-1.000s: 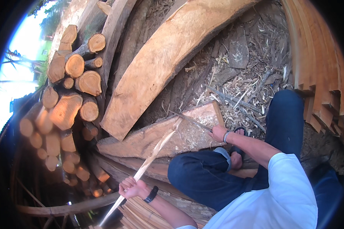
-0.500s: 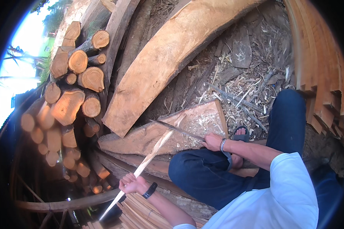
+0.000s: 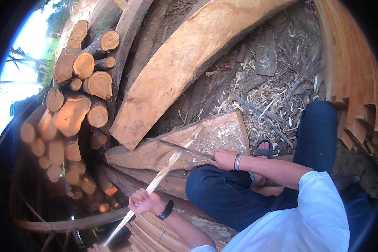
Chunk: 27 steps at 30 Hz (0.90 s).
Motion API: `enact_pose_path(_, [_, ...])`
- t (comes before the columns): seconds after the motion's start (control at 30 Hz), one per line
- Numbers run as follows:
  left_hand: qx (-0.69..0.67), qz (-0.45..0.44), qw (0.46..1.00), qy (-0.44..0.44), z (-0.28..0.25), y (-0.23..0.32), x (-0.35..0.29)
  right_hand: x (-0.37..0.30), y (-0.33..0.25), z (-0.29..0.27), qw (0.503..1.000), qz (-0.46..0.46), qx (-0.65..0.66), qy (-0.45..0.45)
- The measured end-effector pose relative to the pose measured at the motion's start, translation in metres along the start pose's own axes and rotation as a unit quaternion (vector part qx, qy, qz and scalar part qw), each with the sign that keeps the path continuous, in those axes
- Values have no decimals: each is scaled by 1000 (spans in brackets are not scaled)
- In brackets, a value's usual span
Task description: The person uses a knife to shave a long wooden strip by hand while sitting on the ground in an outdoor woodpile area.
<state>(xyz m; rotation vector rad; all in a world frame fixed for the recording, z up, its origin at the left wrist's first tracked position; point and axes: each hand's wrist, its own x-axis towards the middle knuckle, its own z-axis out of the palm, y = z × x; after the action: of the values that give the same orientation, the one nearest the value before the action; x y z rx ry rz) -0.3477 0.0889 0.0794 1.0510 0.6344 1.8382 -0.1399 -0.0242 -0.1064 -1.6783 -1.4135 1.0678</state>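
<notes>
Cut logs point(image 3: 72, 115) stacked at far left, ends facing me. My left hand point(image 3: 146, 202), fingers curled tight, has hold of a pale split stick point(image 3: 163, 173) near its lower end; thin strips point(image 3: 149, 233) lie below. The stick slants up and right, upper end over a tapered slab point(image 3: 222, 140), big curved plank point(image 3: 168, 80) beyond it. Long blade point(image 3: 182, 148) crosses the stick near its top; can't tell if touching. My right hand point(image 3: 224, 159), grip closed, has the blade's near end. Shavings point(image 3: 266, 98) next, then stacked boards point(image 3: 353, 63) far right.
</notes>
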Motion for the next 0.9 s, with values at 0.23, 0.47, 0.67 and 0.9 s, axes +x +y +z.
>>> enact_pose_path(0.23, [0, -2, 1000, 11, 8, -2, -2, 15, 63, 22, 998, 57, -13, 40])
enact_pose_path(0.47, [-4, 1, 999, 34, 4, 2, 1, 12, 45, 18, 999, 30, -9, 23])
enact_pose_path(0.67, [-8, -15, 1000, 17, 7, -5, 4, 27, 123, 37, 993, 97, -11, 69])
enact_pose_path(0.9, [-10, -10, 1000, -19, 3, 4, -2, 19, 75, 26, 998, 55, -8, 29])
